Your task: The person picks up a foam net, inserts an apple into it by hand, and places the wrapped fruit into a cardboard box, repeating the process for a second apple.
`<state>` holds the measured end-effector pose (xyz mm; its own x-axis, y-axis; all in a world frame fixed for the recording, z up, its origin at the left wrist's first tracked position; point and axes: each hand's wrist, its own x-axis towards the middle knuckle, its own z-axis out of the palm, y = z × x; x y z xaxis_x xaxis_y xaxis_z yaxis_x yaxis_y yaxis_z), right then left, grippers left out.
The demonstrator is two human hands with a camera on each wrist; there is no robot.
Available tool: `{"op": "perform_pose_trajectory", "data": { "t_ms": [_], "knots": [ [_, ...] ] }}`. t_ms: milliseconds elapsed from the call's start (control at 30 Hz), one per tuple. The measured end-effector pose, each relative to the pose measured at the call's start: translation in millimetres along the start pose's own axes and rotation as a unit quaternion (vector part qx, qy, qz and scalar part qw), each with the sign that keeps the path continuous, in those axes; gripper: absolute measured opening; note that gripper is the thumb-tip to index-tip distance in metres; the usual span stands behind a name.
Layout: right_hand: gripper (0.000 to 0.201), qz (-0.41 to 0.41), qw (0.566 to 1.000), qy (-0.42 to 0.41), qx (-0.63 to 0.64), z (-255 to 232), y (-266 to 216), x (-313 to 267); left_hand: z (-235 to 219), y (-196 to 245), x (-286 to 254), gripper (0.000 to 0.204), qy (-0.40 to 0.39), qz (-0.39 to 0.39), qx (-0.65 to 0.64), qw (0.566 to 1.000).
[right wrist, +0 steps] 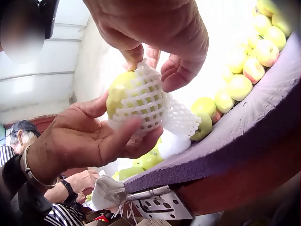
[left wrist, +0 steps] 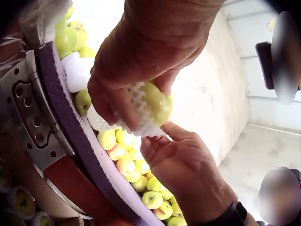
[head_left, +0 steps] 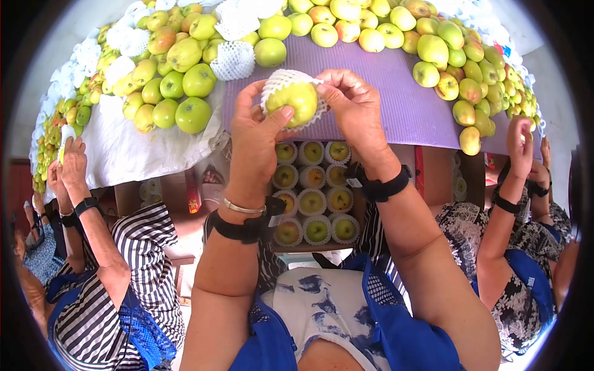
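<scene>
Sleeving looks underway, upper centre of frame: left hand [head_left: 255, 135] grips green apple [head_left: 294, 104], right hand [head_left: 354, 101] pinches foam net [head_left: 281, 78] edge; next pull likely needs even stretch.

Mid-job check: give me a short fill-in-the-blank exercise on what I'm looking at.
The left hand cups an apple in a foam net coloured ____.
Pinching the net's edge is the ____ hand.
The silver bangle circles the person's ____ wrist.
The ridged mat beyond the hands is coloured ____.
Missing words: white; right; left; purple.
</scene>
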<state>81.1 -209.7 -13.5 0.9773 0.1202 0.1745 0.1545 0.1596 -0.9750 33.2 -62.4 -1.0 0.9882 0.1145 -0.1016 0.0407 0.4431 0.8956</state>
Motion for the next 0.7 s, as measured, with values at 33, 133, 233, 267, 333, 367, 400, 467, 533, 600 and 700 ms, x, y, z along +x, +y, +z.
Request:
{"op": "perform_pose_trajectory", "data": {
  "t_ms": [33, 133, 233, 267, 333, 367, 400, 467, 533, 600, 700],
  "knots": [
    [0.005, 0.004, 1.0, 0.013, 0.012, 2, -1, 0, 2, -3, -1, 0.047, 0.006, 0.011, 0.009, 1.0],
    [0.001, -0.009, 0.999, 0.028, 0.024, 7, -9, -5, 4, -9, 1, 0.044, 0.016, 0.025, 0.016, 0.999],
    [0.006, -0.03, 0.999, -0.016, -0.004, 5, -10, -11, 6, -11, 1, 0.043, 0.022, 0.031, 0.009, 0.999],
    [0.01, -0.081, 0.995, -0.026, -0.052, 5, -8, -11, 7, -12, 1, 0.043, 0.022, 0.034, 0.007, 0.999],
    [0.018, -0.185, 0.97, -0.042, -0.149, 7, -7, -12, 6, -14, 1, 0.042, 0.034, 0.037, -0.027, 0.998],
    [0.022, -0.203, 0.963, -0.045, -0.17, 9, -6, -13, 5, -15, 1, 0.042, 0.04, 0.038, -0.042, 0.998],
    [0.025, -0.221, 0.955, -0.047, -0.191, 11, -5, -15, 5, -14, 1, 0.042, 0.029, 0.045, -0.056, 0.997],
    [0.029, -0.27, 0.934, -0.046, -0.228, 17, -5, -21, 4, -10, 0, 0.042, 0.005, 0.057, -0.084, 0.995],
    [0.03, -0.332, 0.906, -0.037, -0.261, 25, -6, -27, -2, -7, -2, 0.042, -0.055, 0.057, -0.141, 0.987],
    [0.027, -0.353, 0.893, -0.094, -0.263, 27, -3, -32, -11, -7, 0, 0.041, -0.084, 0.057, -0.139, 0.985],
    [0.022, -0.293, 0.939, -0.086, -0.157, 23, -10, -35, -20, -6, 1, 0.041, -0.081, 0.037, -0.092, 0.992]
  ]
}}
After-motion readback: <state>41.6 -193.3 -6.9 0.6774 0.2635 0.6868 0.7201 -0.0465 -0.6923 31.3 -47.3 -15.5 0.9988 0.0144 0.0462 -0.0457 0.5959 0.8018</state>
